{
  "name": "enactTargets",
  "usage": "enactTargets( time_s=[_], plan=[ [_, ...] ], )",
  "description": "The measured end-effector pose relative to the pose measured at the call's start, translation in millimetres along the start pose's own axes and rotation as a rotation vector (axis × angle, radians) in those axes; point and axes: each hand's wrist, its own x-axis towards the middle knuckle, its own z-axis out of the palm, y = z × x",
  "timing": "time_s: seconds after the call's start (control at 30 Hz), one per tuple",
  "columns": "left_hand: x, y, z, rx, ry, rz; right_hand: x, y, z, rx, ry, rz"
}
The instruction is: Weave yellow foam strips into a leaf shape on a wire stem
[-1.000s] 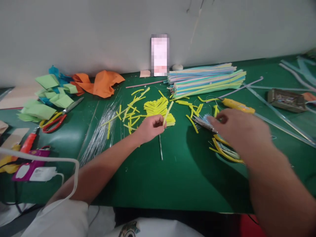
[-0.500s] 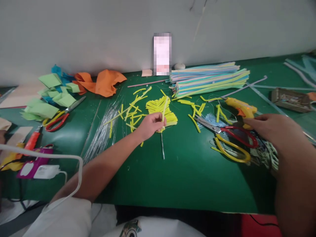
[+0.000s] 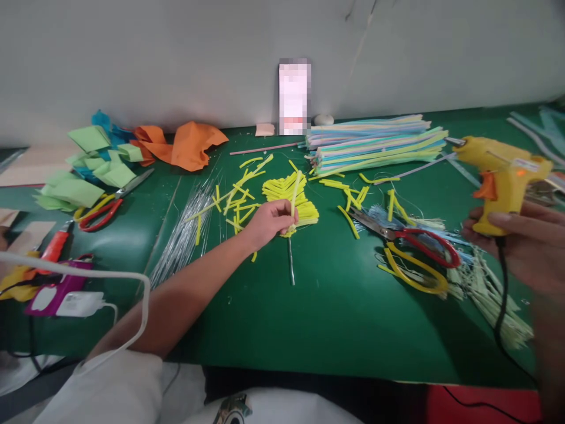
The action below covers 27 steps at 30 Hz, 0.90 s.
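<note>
My left hand is closed on a yellow pipe-cleaner leaf, pinching it near its lower end. A strip stands up along the leaf's middle, and a silvery wire stem points down toward me. At the right, my right hand grips a yellow glue gun by its handle. Its nozzle points left and its black cord hangs down. Red-and-yellow-handled scissors lie on the table between my hands, over blue trimmings. Short yellow pipe-cleaner pieces are scattered on both sides of the leaf.
A bundle of pastel pipe cleaners lies at the back beside a propped phone. Thin wires spread left of the leaf. Farther left are orange cloth, another pair of scissors and a purple power strip. A white cable crosses my left arm.
My right hand has lifted the glue gun off the table and brought it up and to the right. My left hand stays on the leaf.
</note>
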Motion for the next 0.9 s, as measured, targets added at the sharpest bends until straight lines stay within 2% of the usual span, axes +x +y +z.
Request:
enactTargets(
  time_s=[0.07, 0.13, 0.23, 0.33, 0.47, 0.53, 0.63, 0.67, 0.77, 0.9],
  plan=[
    [0, -1, -0.3, 0.002, 0.006, 0.004, -14, -13, 12, 0.122, 0.076, 0.073],
    [0, -1, -0.5, 0.000, 0.013, 0.004, -30, -27, 27, 0.113, 0.106, 0.080],
    [0, -2, -0.9, -0.014, 0.017, 0.002, -52, -41, 48, 0.094, 0.027, 0.139],
    [0, -3, -1.1, -0.020, 0.018, 0.005, -63, -43, 62, 0.125, -0.041, 0.177],
    [0, -1, -0.7, -0.022, 0.015, -0.006, -68, -38, 71, 0.157, -0.162, 0.120],
    [-1, 0, -0.1, -0.021, 0.007, -0.007, -70, -40, 75, 0.013, -0.159, 0.105],
    [-1, 0, 0.6, -0.015, 0.004, -0.001, -70, -46, 82, -0.382, -0.062, 0.045],
    [-1, 0, 0.7, -0.013, 0.009, 0.000, -69, -48, 85, -0.443, -0.036, -0.001],
    [-1, 0, 0.3, 0.005, 0.032, 0.003, -66, -51, 93, -0.478, -0.065, -0.071],
    [-1, -1, 0.2, -0.001, 0.063, 0.023, -62, -48, 101, -0.557, -0.068, 0.036]
  ],
)
